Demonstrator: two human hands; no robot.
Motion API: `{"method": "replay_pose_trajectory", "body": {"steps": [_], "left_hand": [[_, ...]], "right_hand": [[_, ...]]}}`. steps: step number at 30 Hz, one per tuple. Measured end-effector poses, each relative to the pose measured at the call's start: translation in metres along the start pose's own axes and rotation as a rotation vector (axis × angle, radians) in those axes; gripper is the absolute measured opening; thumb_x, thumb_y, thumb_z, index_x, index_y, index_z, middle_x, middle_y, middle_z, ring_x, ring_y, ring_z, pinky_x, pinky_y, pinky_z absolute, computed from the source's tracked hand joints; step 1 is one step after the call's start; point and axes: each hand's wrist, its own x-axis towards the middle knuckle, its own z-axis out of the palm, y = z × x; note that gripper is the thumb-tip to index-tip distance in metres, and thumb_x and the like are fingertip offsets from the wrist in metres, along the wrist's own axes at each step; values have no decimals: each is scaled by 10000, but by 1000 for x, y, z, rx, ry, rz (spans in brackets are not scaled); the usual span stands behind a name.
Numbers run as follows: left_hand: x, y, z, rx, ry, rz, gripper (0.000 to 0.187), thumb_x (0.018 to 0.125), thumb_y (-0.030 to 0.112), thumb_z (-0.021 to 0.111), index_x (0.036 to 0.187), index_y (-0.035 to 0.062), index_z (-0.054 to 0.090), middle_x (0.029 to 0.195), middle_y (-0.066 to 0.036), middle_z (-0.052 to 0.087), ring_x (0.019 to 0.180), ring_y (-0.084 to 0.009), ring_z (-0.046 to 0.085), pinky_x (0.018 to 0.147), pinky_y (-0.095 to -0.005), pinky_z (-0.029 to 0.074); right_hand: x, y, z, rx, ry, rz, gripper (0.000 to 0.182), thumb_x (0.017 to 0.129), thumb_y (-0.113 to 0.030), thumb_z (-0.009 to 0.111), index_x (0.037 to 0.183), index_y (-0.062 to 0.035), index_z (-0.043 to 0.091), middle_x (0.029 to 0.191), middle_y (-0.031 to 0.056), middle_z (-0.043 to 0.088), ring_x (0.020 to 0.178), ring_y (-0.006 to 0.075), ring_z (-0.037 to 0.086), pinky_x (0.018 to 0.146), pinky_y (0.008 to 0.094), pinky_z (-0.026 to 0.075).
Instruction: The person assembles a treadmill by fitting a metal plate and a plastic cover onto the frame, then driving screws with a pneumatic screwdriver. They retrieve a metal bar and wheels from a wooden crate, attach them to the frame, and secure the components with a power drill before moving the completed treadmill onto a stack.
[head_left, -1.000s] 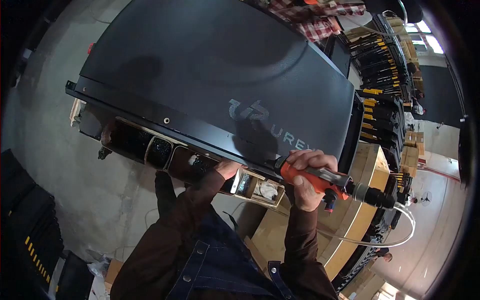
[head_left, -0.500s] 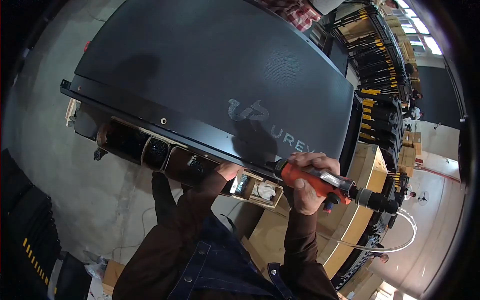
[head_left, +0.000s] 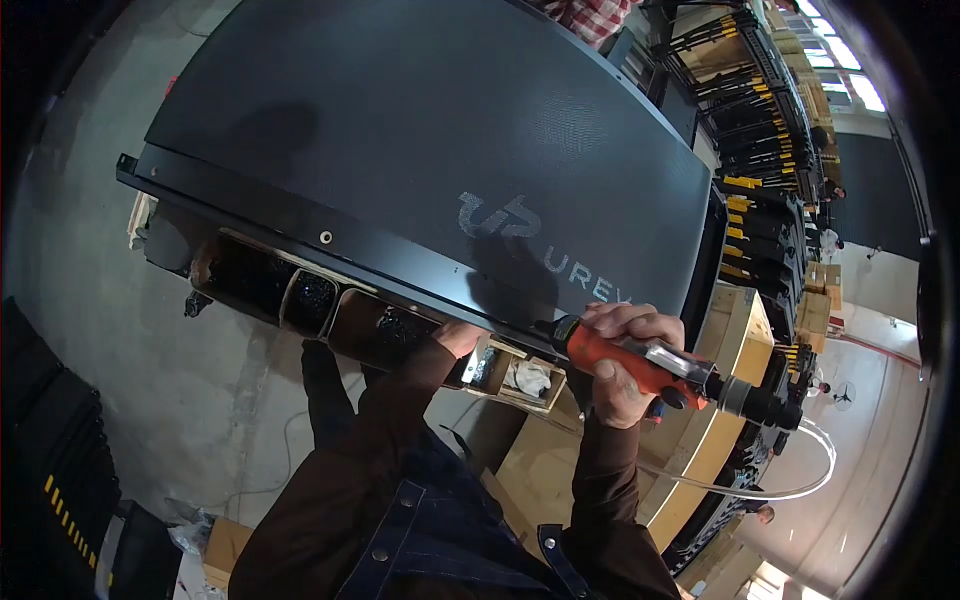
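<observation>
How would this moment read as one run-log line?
right hand: grips orange tool | tool nose: at near edge of dark panel | left hand: at same edge, partly hidden

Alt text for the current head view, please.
A right hand grips an orange power tool at the near edge of a dark panel; the left hand is at the same edge, beside open bins of small parts.

Right of centre, pale letters (head_left: pixel 580 274) read "URE", the rest unclear, beside a logo (head_left: pixel 500 218) on the dark panel (head_left: pixel 400 120).
</observation>
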Motion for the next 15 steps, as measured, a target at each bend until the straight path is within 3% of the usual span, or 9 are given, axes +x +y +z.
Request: {"method": "replay_pose_trajectory", "body": {"steps": [5, 15], "left_hand": [[3, -7, 0, -31, -1, 10, 468, 1024, 322, 536, 1406, 55, 491, 1334, -85, 583, 1171, -195, 595, 1001, -367, 503], [5, -24, -1, -92, -22, 43, 478, 1024, 324, 533, 1419, 59, 483, 1355, -83, 577, 1195, -198, 589, 1022, -374, 495]], "right_hand": [[0, 2, -4, -54, -135, -77, 419, 759, -79, 814, 1043, -52, 508, 908, 146, 656, 898, 315, 683, 905, 504, 534], [-2, 2, 0, -35, -73, -45, 427, 777, -83, 820, 1053, -51, 495, 914, 144, 643, 899, 307, 682, 891, 507, 542]]}}
